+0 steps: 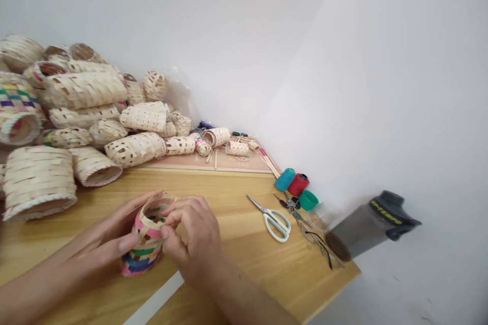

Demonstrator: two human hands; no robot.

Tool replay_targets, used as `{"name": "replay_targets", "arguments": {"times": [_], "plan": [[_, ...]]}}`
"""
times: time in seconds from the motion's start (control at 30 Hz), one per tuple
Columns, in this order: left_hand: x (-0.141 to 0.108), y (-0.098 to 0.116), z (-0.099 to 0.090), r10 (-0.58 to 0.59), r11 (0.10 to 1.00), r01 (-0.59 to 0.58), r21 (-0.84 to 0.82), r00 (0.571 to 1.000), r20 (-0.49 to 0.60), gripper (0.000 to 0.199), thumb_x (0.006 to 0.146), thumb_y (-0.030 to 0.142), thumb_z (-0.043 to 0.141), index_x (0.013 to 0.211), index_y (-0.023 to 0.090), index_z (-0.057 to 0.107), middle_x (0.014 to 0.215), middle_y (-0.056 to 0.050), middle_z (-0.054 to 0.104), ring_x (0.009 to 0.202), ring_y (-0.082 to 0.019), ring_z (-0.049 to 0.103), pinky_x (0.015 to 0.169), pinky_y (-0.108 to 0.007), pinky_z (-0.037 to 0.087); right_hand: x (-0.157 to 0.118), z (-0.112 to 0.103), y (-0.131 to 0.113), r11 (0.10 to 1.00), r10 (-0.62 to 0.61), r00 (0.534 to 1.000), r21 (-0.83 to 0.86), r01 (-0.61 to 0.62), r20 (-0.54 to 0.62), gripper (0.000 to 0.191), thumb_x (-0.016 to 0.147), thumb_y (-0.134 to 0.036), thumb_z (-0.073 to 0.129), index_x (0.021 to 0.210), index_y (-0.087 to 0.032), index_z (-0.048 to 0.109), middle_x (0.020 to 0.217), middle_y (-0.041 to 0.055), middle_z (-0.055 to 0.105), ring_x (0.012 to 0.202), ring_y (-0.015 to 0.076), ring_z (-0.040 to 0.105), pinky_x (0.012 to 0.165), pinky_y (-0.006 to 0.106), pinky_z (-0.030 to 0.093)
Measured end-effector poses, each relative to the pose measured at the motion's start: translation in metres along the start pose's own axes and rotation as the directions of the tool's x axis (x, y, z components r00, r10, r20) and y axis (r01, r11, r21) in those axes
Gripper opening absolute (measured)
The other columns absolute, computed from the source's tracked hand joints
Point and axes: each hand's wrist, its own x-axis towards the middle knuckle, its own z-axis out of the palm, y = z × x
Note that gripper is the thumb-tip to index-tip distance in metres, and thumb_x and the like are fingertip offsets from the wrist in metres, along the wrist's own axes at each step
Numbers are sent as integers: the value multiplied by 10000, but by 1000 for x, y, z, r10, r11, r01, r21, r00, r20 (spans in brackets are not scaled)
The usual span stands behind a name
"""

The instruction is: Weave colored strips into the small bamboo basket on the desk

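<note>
A small woven basket [147,244] with pink, green, orange and blue bands stands tilted between my hands, its open rim upward. My left hand [118,241] wraps around its left side, the thumb pressed on the front. At the right of the rim, my right hand [192,233] pinches the upper edge between thumb and fingers. Whether a separate strip lies in that pinch is hidden. Below the basket, a white strip [156,300] runs along the wooden table [236,264] and passes under my right hand.
A heap of woven baskets [87,89] fills the back left. To the right lie white-handled scissors [272,221], blue thread [285,180], red thread [298,184], a green cup [308,200] and eyeglasses [322,246]. A grey bottle [366,228] stands near the table's right edge, beside the wall.
</note>
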Motion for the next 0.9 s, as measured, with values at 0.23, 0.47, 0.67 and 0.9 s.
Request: {"name": "replay_targets", "arguments": {"times": [0.23, 0.47, 0.67, 0.9], "plan": [[-9, 14, 7, -18, 1000, 19, -8, 994, 109, 821, 709, 442, 678, 1446, 413, 318, 1481, 40, 424, 1369, -289, 388, 1107, -423, 362, -2, 3, 0, 999, -26, 999, 22, 26, 23, 47, 891, -194, 493, 858, -205, 524, 946, 44, 666, 950, 152, 590, 888, 314, 463], [-7, 34, 23, -147, 977, 125, -171, 981, -123, 817, 673, 499, 676, 1411, 310, 382, 1460, -22, 462, 1317, -285, 463, 1100, -394, 391, 4, -6, -1, 995, -23, 996, 93, 31, -83, 300, 928, -470, 540, 1064, -209, 598, 1070, 72, 674, 1041, 184, 595, 942, 354, 443], [10, 26, 6, -254, 924, 185, -336, 951, -175, 977, 583, 470, 782, 1430, 260, 343, 1435, -87, 489, 1241, -326, 534, 935, -361, 540, -2, -7, 6, 986, 125, 992, 113, -120, -35, 408, 956, -492, 463, 1276, -246, 522, 1202, 62, 625, 1136, 206, 538, 979, 379, 423], [17, 32, -8, -335, 863, 214, -458, 921, -200, 1072, 590, 415, 802, 1477, 228, 229, 1360, -140, 556, 1161, -317, 599, 900, -385, 555, -10, 0, 20, 915, 386, 921, 100, -390, 53, 339, 979, -380, 391, 1233, -228, 556, 1207, 64, 628, 1102, 205, 568, 942, 372, 451]]}}
